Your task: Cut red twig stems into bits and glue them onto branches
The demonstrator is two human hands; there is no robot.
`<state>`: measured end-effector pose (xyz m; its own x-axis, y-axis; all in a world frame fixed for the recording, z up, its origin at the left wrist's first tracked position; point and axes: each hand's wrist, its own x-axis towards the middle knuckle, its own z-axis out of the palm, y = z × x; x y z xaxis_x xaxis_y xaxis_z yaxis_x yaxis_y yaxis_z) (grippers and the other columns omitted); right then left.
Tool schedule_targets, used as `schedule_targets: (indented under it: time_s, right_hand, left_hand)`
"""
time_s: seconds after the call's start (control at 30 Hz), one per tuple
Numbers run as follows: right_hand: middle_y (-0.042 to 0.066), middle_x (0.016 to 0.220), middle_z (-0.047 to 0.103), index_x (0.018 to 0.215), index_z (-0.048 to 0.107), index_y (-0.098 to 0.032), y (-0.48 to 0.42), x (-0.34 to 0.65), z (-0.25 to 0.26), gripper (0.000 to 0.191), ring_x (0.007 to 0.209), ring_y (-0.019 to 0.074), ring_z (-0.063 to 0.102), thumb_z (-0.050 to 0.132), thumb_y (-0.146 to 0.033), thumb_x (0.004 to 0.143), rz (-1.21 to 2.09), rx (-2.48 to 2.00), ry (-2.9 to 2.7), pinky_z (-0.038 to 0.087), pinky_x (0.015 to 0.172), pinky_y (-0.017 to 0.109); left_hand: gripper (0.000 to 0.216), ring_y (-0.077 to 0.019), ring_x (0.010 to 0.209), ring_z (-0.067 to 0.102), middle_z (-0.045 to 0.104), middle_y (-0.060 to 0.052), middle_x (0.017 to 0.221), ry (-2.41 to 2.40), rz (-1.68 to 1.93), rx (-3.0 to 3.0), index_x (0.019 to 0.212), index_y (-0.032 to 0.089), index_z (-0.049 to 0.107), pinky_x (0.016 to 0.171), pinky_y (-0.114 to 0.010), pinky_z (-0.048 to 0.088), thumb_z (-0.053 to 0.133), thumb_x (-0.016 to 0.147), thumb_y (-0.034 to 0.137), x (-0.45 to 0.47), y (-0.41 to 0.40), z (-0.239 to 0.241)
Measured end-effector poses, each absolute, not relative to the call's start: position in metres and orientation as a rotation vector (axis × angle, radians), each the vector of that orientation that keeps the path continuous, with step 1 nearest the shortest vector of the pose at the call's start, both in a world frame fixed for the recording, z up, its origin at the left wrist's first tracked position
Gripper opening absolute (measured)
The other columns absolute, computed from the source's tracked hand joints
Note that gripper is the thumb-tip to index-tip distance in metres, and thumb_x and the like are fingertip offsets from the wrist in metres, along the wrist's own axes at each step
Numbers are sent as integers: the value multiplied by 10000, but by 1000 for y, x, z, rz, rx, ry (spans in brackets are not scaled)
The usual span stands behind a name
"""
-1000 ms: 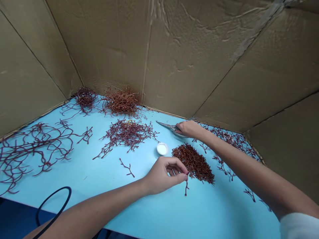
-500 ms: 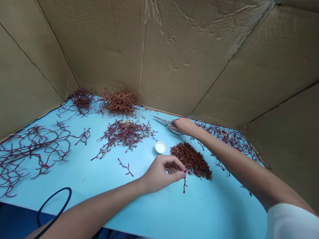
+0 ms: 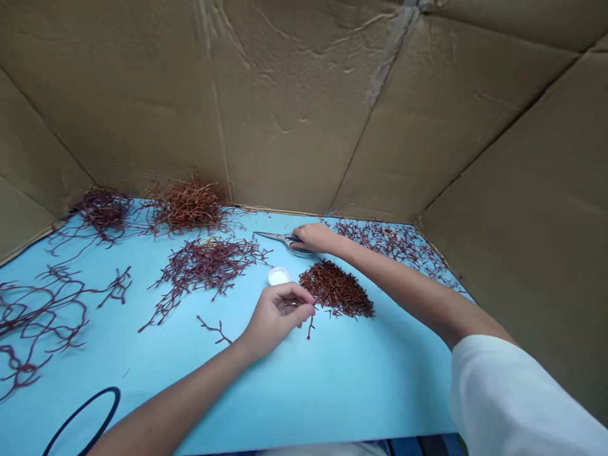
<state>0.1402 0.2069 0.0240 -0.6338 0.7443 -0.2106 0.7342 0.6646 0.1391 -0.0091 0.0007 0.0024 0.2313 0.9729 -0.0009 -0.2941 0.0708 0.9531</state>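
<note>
My left hand (image 3: 278, 315) pinches a thin red sprig (image 3: 310, 327) between its fingertips, and the sprig hangs down beside a heap of short cut red pieces (image 3: 336, 290). My right hand (image 3: 316, 237) lies closed over the handles of a pair of steel scissors (image 3: 278, 239), whose pointed blades reach left across the blue surface. A small white dish (image 3: 278, 276) stands between my hands. Its contents look white, but I cannot tell what they are.
A blue board (image 3: 332, 386) is walled by creased cardboard (image 3: 285, 107). Tangled red branches (image 3: 206, 272), a brown-orange clump (image 3: 187, 206), a dark red clump (image 3: 104, 210), long branches (image 3: 42, 310), one lone sprig (image 3: 213, 330) and scattered twigs (image 3: 389, 244) lie on it. A black cable loop (image 3: 83, 415) sits at front left.
The whole scene has shifted left in view as my head turned, and more of my right sleeve shows. My hands keep the same hold on the sprig and scissors.
</note>
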Motion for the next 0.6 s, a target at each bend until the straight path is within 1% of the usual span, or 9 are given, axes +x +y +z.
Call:
schedule_targets:
  time_s: [0.07,0.23,0.33,0.4,0.43,0.5,0.53,0.57,0.6]
  right_hand:
    - [195,1194,780,1155,728,-134,206,141,24,388,1051,284,739,591,-484,1057,29,1209,2666,435,755,290]
    - [151,1135,793,1100,743,-161,196,146,35,259,953,237,730,724,-396,994,-61,1336,2759,426,725,276]
    - [150,1165,778,1153,715,-152,164,157,47,266,951,219,713,646,-386,1046,-141,1465,2855,452,751,283]
    - [107,1104,784,1172,692,-171,130,168,54,290,946,190,705,534,-403,1100,-243,1513,2925,476,784,277]
    - [67,1029,786,1138,692,-186,111,174,56,300,887,158,702,482,-399,1118,-371,1499,2971,488,778,260]
    - [28,852,755,1037,696,-174,73,186,58,308,726,132,674,486,-389,1105,-1128,1443,3014,496,693,247]
    - [9,788,728,997,699,-177,57,191,57,294,678,126,651,530,-402,1080,-1382,1403,2984,487,651,240]
    - [-2,760,713,977,708,-181,43,195,56,261,660,121,629,600,-411,1042,-1520,1386,2963,473,628,235]
    - [-5,759,712,959,720,-184,32,199,54,241,654,115,614,654,-410,1011,-1577,1406,2969,464,621,232]
  left_hand:
    - [181,-102,554,557,669,-12,656,845,1152,1085,780,145,748,537,-217,506,855,705,270,-9,1,1]
    - [190,-104,532,550,666,-14,631,871,1143,1125,763,143,750,523,-222,504,861,705,286,-9,2,-1]
    - [193,-102,541,553,667,-14,642,879,1157,1141,760,142,742,529,-218,501,856,710,288,-8,2,-1]
    - [191,-103,554,563,666,-12,657,877,1156,1146,770,142,737,534,-214,497,851,717,286,-8,1,-2]
    - [189,-105,562,572,666,-11,664,873,1150,1148,773,142,732,539,-214,496,847,722,283,-8,0,-2]
    - [178,-112,577,593,663,-8,673,861,1138,1158,776,145,720,552,-216,497,833,738,277,-6,-2,-3]
    - [170,-114,582,601,660,-5,676,855,1133,1168,777,147,713,558,-218,496,823,748,274,-6,-2,-4]
    - [164,-114,584,604,655,-2,676,851,1130,1183,777,149,705,562,-219,495,813,758,272,-5,-3,-4]
    - [159,-113,581,602,649,1,675,848,1129,1201,777,152,698,562,-220,490,802,767,271,-4,-4,-4]
